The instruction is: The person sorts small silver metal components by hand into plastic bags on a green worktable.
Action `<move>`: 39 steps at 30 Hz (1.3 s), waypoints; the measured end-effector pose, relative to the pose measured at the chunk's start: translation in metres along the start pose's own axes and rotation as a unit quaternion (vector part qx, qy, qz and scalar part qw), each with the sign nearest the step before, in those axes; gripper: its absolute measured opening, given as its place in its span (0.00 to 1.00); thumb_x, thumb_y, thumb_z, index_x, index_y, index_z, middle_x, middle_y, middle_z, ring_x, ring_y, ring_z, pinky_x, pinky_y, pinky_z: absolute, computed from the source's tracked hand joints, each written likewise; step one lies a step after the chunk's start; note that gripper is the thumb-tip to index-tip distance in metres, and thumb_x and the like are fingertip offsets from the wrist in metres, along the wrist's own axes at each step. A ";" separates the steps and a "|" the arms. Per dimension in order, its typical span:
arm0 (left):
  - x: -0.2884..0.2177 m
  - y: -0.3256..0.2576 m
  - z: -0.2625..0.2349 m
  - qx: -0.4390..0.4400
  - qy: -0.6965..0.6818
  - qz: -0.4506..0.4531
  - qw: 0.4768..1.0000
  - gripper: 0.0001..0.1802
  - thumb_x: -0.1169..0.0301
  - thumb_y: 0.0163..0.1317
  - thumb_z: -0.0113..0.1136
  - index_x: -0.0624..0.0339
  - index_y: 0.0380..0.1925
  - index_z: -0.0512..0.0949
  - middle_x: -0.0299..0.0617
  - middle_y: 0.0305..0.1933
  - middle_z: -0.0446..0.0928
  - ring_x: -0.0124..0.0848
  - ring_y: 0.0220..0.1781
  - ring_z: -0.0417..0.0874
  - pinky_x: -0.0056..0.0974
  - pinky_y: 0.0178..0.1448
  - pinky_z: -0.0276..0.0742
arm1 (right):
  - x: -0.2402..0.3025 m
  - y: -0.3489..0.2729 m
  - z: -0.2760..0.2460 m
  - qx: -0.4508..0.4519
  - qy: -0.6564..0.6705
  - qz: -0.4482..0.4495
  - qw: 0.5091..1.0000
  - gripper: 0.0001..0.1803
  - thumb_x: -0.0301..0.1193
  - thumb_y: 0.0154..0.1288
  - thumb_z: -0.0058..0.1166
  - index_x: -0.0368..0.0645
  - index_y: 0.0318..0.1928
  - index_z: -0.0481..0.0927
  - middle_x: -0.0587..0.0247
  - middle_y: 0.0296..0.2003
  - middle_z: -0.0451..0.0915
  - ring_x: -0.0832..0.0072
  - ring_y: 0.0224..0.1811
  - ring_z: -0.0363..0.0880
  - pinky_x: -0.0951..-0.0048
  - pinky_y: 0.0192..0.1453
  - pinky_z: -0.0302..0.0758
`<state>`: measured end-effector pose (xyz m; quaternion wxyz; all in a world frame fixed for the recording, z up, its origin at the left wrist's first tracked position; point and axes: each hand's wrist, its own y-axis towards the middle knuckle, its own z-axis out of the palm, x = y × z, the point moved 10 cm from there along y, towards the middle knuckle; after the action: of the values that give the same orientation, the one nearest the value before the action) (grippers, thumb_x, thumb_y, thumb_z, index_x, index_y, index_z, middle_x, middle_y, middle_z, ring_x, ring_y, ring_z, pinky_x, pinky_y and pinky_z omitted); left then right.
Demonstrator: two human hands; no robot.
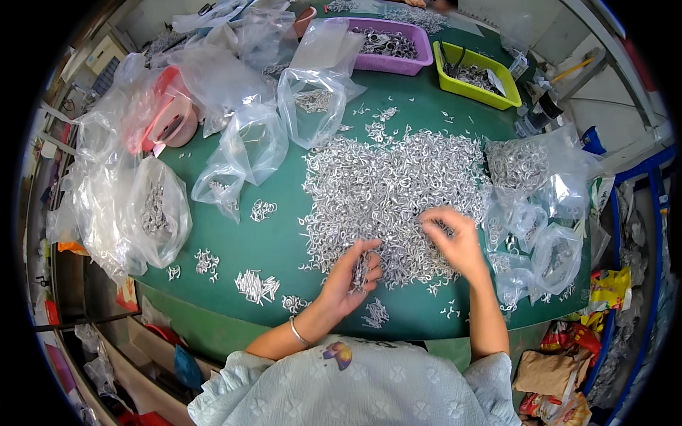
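Observation:
A broad heap of small silver metal pieces [383,177], many of them curved or hook-like, spreads over the green tabletop [284,184]. My left hand [349,275] is at the heap's near edge, palm turned up and fingers curled around several of these pieces. Over the right part of the heap, my right hand [458,245] has its thumb and fingers bent close together at the pieces. Whatever lies between those fingertips is too small to make out. Sorted small piles lie left of my left hand, among them a pile of straight silver pins [257,286].
Clear plastic bags [249,145] with metal parts crowd the left side, beside a pink basket [174,121]. More filled bags [522,163] stand at the right. A purple basin [394,64] and a lime-green tray [472,92] hold parts at the back. Another person's hand [415,3] shows at the far edge.

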<state>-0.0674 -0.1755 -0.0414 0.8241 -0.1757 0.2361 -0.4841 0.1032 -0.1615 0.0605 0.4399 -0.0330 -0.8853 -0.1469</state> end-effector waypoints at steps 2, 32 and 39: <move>-0.002 -0.001 0.002 -0.024 0.020 0.006 0.999 0.19 0.57 0.65 0.50 0.58 0.48 0.70 0.34 0.28 0.65 0.23 0.26 0.65 0.25 0.23 0.62 | -0.031 0.016 -0.027 -0.090 0.025 0.076 0.993 0.08 0.25 0.57 0.56 0.39 0.38 0.79 0.61 0.33 0.80 0.67 0.39 0.78 0.72 0.43 0.73; -0.050 0.010 0.002 0.010 0.032 0.070 0.997 0.14 0.56 0.65 0.50 0.54 0.39 0.71 0.32 0.26 0.60 0.23 0.25 0.62 0.25 0.23 0.59 | -0.033 0.222 0.136 0.122 -0.188 -0.166 0.960 0.10 0.28 0.63 0.44 0.39 0.44 0.71 0.46 0.40 0.73 0.50 0.44 0.74 0.56 0.48 0.72; -0.052 0.006 0.007 0.030 0.026 0.064 0.997 0.14 0.56 0.66 0.48 0.54 0.39 0.70 0.31 0.26 0.59 0.22 0.25 0.62 0.25 0.23 0.60 | -0.038 0.232 0.183 0.215 -0.302 -0.176 0.912 0.11 0.28 0.64 0.43 0.36 0.44 0.71 0.44 0.40 0.73 0.51 0.46 0.75 0.56 0.47 0.74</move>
<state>-0.0814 -0.1265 -0.0275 0.8518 -0.1229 0.2538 -0.4415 0.0288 0.1152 -0.0200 0.1150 0.1762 -0.9776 -0.0108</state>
